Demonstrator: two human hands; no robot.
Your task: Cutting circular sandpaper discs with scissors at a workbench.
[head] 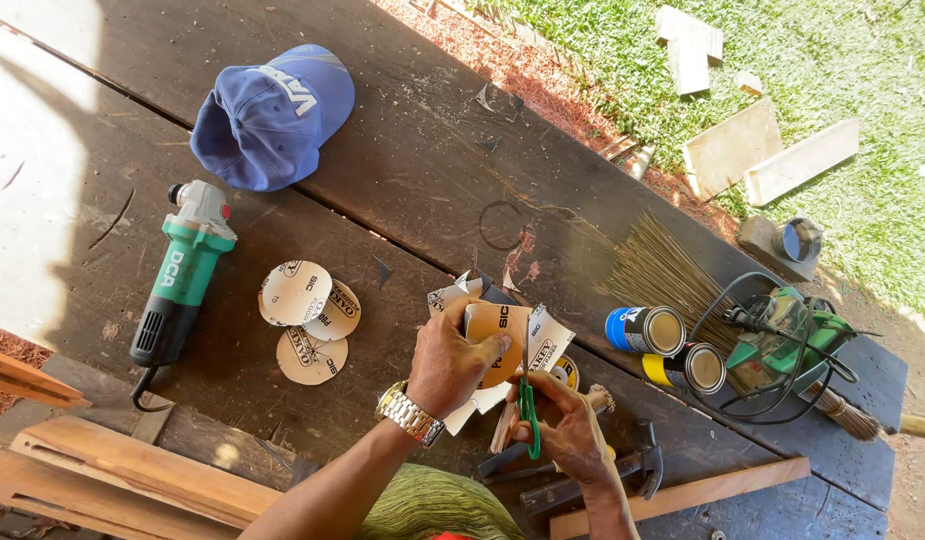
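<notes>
Outdoors, dark plank desk (413,170) with grass at 1 o'clock. My left hand (445,365) pinches a sandpaper sheet (495,340), thumb on top, just above the desk near centre. My right hand (568,430) is closed in the loops of green-handled scissors (528,405), blades at the sheet's edge. Judgement: sheet light, stiff yet bendable, gritty on one side; best held near the cut line. Three cut sandpaper discs (308,320) lie at 9 o'clock, pale backs with black print. Two tins (668,348) at 3 o'clock: blue label, yellow label. Green angle grinder (183,275) far left.
</notes>
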